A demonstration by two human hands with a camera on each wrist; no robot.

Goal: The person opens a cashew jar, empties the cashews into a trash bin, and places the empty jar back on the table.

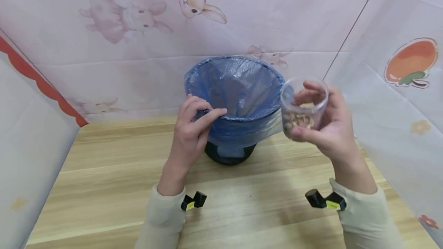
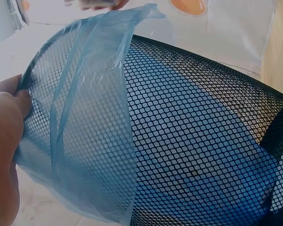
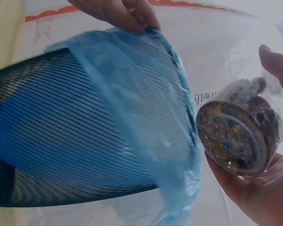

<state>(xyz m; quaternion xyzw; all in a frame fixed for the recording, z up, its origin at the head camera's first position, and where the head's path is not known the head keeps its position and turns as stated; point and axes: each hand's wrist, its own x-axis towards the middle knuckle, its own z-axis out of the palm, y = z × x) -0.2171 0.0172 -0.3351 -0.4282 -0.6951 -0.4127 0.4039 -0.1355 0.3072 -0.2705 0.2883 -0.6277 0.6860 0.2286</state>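
a clear cup (image 1: 293, 116) of brown bits (image 1: 302, 120), too blurred to name surely, is gripped by the right hand (image 1: 330, 126) beside the blue bag (image 1: 238, 85) lining a black mesh bin (image 2: 193, 132), whose rim (image 1: 254, 118) is held by the left hand (image 1: 191, 126) above a wooden table (image 1: 114, 172).

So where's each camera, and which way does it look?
Head: on the person's head, looking forward and down at the blue bin liner, mesh bin and clear plastic cup; left hand, right hand and sleeves show.
Left wrist: on that wrist, facing the bin's mesh side; both hands show partly, the right blurred.
Right wrist: on that wrist, facing the bin and the cup's base; both hands show.
Both wrist views share the bin and liner.
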